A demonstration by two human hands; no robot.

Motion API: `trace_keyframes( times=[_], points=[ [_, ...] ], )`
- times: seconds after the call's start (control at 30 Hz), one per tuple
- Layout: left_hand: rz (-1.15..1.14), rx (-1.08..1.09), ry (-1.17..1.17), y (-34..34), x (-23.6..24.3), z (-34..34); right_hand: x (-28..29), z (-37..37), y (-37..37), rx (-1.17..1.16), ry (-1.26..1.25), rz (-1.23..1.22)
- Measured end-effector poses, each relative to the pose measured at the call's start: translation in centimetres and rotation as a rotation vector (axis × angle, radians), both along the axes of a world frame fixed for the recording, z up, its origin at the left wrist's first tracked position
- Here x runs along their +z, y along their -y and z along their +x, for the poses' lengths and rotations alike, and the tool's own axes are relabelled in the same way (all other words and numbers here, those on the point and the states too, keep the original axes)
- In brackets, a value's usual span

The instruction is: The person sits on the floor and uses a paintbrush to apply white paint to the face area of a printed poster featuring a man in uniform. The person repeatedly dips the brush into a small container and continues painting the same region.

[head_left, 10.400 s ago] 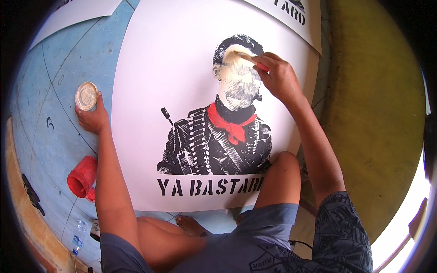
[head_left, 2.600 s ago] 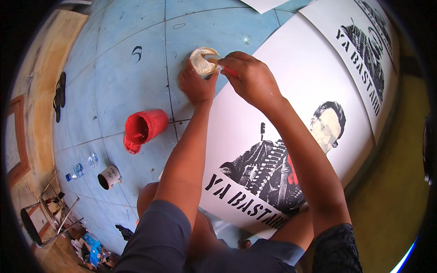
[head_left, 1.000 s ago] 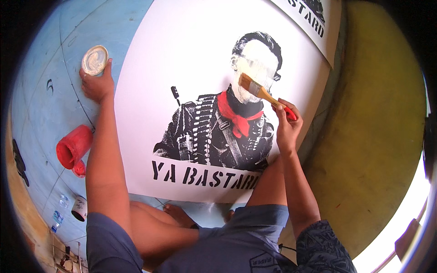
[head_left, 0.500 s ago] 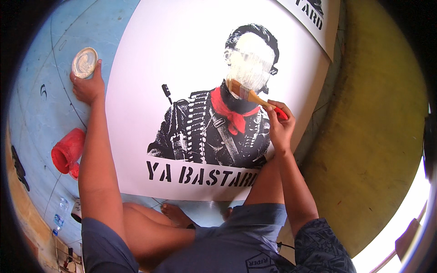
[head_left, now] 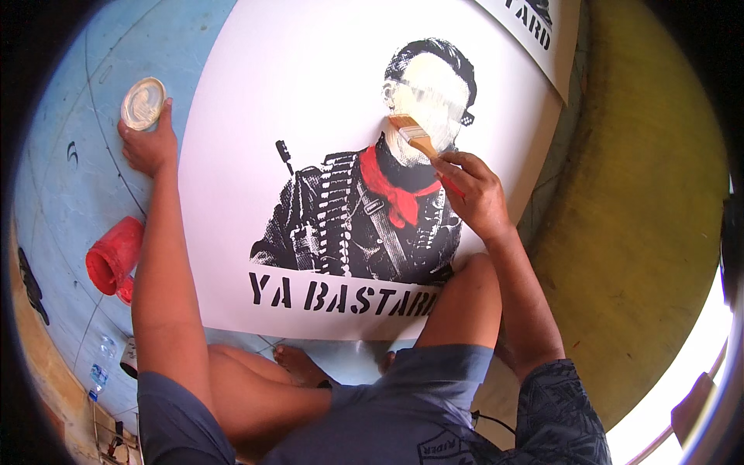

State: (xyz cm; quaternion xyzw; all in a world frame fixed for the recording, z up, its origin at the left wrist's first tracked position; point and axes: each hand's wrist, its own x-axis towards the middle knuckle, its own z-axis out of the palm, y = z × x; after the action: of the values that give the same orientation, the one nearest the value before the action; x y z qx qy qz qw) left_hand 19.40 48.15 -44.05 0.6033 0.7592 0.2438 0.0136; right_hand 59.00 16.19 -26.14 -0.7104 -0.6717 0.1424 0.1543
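A large white poster (head_left: 310,93) lies on the blue floor, printed with a black figure wearing a red neckerchief and a line of black lettering below. My right hand (head_left: 474,194) grips a wooden-handled paintbrush (head_left: 415,136) whose bristles press on the figure's face, which is covered in cream paint. My left hand (head_left: 147,143) rests flat on the floor at the poster's left edge, fingertips touching a small round tin of cream paint (head_left: 142,102). My bare knee (head_left: 469,298) lies on the poster's lower right corner.
A red plastic cup (head_left: 112,257) lies on its side on the blue floor (head_left: 70,194) to the left. A second printed poster (head_left: 542,31) overlaps the top right. Small bottles (head_left: 98,376) stand at the lower left. A yellow-brown surface (head_left: 635,232) borders the right.
The brush has moved up from the figure's neck onto the face, and more of the face is covered in cream paint. My left hand has stayed by the tin.
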Motion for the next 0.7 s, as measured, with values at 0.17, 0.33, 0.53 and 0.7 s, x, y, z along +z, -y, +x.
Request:
trace_keyframes(
  times=[0.17, 0.33, 0.53, 0.7],
  points=[
    [-0.007, -0.005, 0.025, -0.2, 0.1, -0.2, 1.2, 1.3, 0.8, 0.126, 0.026, -0.147],
    [-0.008, -0.012, 0.003, -0.4, 0.0, -0.2, 3.8, 3.1, 1.7, 0.131, -0.065, -0.247],
    [-0.008, 0.004, 0.035, -0.3, 0.0, -0.1, 2.6, 2.1, -1.6, 0.174, -0.005, -0.107],
    [0.046, -0.034, 0.018, 0.1, 0.2, 0.2, 2.3, 1.9, -0.5, 0.249, 0.010, -0.211]
  ],
)
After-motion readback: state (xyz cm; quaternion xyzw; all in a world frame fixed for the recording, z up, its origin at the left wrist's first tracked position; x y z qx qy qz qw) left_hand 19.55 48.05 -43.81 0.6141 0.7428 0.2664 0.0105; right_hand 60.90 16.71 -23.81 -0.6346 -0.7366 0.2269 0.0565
